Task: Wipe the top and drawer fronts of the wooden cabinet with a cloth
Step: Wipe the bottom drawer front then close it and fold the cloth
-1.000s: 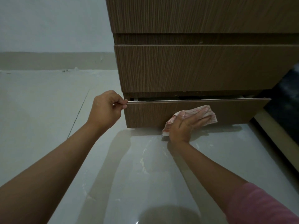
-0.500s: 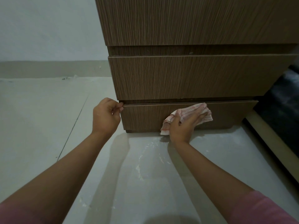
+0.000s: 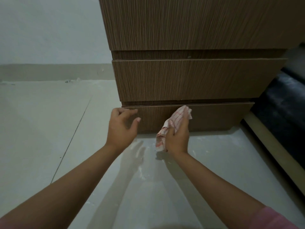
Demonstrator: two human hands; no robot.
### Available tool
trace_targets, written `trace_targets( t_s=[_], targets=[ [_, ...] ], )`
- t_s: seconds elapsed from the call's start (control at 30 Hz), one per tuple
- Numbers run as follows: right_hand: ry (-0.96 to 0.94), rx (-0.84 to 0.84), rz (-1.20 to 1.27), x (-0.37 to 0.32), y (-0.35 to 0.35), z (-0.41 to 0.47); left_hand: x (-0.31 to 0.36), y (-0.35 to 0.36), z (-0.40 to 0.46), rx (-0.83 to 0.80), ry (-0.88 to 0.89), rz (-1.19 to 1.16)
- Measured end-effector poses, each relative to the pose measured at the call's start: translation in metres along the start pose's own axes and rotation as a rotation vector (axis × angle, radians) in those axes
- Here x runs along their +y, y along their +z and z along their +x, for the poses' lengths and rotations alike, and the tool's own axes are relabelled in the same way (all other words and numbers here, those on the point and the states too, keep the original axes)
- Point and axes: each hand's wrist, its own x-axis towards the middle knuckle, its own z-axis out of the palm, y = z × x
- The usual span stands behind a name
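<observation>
A: What does the right hand [image 3: 177,138] hold?

B: It is closed around a red-and-white checked cloth [image 3: 175,122]; the upper part of the cloth lies against the bottom drawer front [image 3: 214,115], the lower end hangs near the floor [image 3: 49,121]; the fingers are behind the cloth, so I cannot see them.

A: And the left hand [image 3: 121,125]?

B: It is empty, fingers loosely spread and a little curled, at the left corner of the same drawer front; if it touches the wood, I cannot tell.

A: The wooden cabinet [image 3: 189,23]?

B: Its top is cut off by the upper edge; a dark object [image 3: 283,103] at the right is hard to make out.
</observation>
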Motion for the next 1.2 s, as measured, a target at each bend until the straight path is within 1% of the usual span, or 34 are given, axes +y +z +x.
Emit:
trace_targets(
  t_s=[0.07, 0.13, 0.23, 0.4, 0.47, 0.57, 0.7, 0.87, 0.93, 1.03, 1.13, 1.2],
  targets=[
    [-0.024, -0.137, -0.004, -0.009, -0.001, -0.012, 0.016, -0.003, -0.003, -0.086, 0.009, -0.082],
    [-0.068, -0.238, -0.003, -0.018, -0.002, -0.022, 0.031, -0.008, -0.005, -0.201, 0.009, -0.165],
    [-0.107, -0.309, 0.009, -0.033, -0.003, -0.033, 0.044, -0.018, -0.008, -0.362, 0.009, -0.228],
    [-0.146, -0.405, 0.009, -0.056, -0.012, -0.045, 0.061, -0.042, -0.008, -0.458, -0.083, -0.331],
    [-0.142, -0.444, 0.000, -0.063, -0.016, -0.050, 0.069, -0.050, -0.009, -0.500, -0.089, -0.353],
    [-0.189, -0.459, -0.005, -0.075, -0.022, -0.058, 0.081, -0.059, -0.009, -0.519, -0.080, -0.388],
    [-0.186, -0.490, 0.016, -0.093, -0.037, -0.068, 0.097, -0.067, -0.012, -0.489, -0.150, -0.418],
    [-0.220, -0.528, 0.109, -0.116, -0.064, -0.074, 0.126, -0.086, -0.010, -0.489, -0.157, -0.478],
    [-0.205, -0.550, 0.146, -0.127, -0.072, -0.073, 0.137, -0.096, -0.005, -0.524, -0.153, -0.504],
    [-0.150, -0.599, 0.194, -0.142, -0.079, -0.069, 0.151, -0.108, 0.003, -0.567, -0.141, -0.481],
    [-0.072, -0.645, 0.307, -0.156, -0.084, -0.065, 0.161, -0.119, 0.012, -0.602, -0.192, -0.550],
    [-0.017, -0.637, 0.393, -0.166, -0.087, -0.062, 0.165, -0.123, 0.017, -0.599, -0.236, -0.609]
  ],
)
